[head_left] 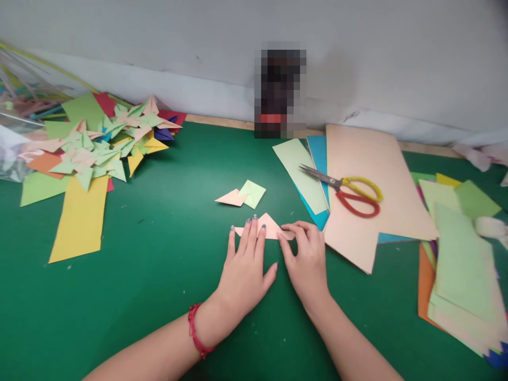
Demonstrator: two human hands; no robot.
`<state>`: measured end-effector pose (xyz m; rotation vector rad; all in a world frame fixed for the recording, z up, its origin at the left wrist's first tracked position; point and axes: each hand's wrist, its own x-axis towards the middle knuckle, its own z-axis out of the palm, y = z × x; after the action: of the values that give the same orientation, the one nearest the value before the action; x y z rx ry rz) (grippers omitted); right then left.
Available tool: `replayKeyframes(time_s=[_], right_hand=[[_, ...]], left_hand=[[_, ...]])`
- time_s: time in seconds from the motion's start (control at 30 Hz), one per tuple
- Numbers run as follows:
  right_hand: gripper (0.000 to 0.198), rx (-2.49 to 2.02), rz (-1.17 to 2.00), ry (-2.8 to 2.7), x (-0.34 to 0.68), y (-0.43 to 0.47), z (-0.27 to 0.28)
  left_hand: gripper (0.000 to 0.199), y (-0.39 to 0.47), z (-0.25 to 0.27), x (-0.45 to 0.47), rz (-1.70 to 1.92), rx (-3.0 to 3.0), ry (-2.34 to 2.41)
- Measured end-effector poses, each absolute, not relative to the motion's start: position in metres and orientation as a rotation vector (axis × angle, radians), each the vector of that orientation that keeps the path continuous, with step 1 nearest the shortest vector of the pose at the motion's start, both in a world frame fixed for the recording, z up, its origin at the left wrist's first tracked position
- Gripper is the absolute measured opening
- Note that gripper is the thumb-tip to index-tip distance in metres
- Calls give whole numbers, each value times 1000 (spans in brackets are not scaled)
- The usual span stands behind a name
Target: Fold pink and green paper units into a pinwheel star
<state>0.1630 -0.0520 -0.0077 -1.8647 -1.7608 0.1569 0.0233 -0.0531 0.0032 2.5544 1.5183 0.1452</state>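
A small piece of folded pale pink paper [269, 226] lies on the green tabletop, its peak pointing away from me. My left hand [243, 275] rests flat over its left part, fingers stretched out and the thumb apart. At the right corner, the thumb and forefinger of my right hand [307, 259] pinch the paper, with the other fingers curled. Just beyond the hands sits a folded pair, a pink pointed piece [229, 198] joined to or overlapping a light green square piece [256, 194]; I cannot tell which.
Scissors [337, 182] with yellow and red handles lie on large pale pink sheets [369, 153] at the right. Light green strips [464, 264] are stacked farther right. Folded paper stars [85, 156] and a yellow strip [79, 222] lie left. A blurred-out object [278, 90] stands by the wall.
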Motion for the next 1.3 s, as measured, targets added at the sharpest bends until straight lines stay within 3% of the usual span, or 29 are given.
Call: replayKeyframes(time_s=[0.4,0.57,0.87,1.17,1.3], right_hand=[[21,-1790,111,-1899,156,-56,-2],[33,-1868,36,-2023,152,-62,-1],[34,-1898,5,-2044,151,-62,-1],[31,-1817,113,-1889,153,-59,-6],[34,-1750,165,-1725,153,-58,-5]], left_hand=[[59,-51,8,20,102,2590,1532],[56,-52,6,20,141,2605,1515],[36,-25,2,10,553,2355,1613],[10,-12,6,6,670,2103,1597],[8,-9,8,4,714,1908,1518]])
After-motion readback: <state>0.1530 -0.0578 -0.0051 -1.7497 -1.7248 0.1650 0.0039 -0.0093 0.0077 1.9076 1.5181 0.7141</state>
